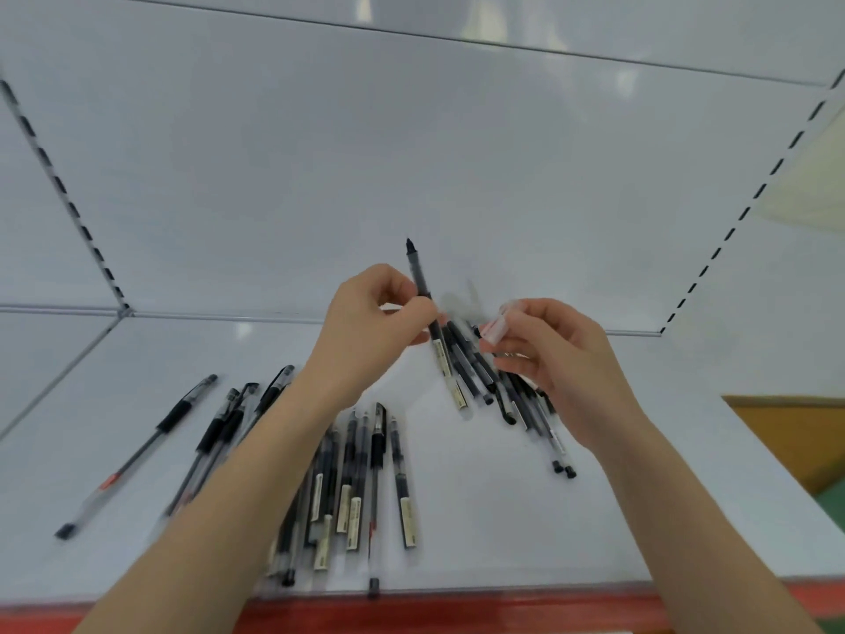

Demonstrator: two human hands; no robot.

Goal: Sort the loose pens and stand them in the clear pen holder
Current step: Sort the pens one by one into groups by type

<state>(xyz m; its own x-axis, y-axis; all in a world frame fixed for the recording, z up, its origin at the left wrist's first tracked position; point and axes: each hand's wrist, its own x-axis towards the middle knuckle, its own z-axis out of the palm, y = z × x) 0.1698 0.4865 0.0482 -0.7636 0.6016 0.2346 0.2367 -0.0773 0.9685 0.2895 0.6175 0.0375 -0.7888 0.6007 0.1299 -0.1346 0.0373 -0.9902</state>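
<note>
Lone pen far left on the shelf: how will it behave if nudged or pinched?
Pen looks round and slim, so probably rolls sideways when nudged. Likely stiff and light. Its black grip sleeve should resist slipping.

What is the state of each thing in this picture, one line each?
Single black pen, pinched by left hand, tilted.
Bundle of black pens, held in right hand, fanned out.
Loose black pens with beige labels, lying flat on white shelf.
Clear-barrelled pens, lying flat, left side.
</note>
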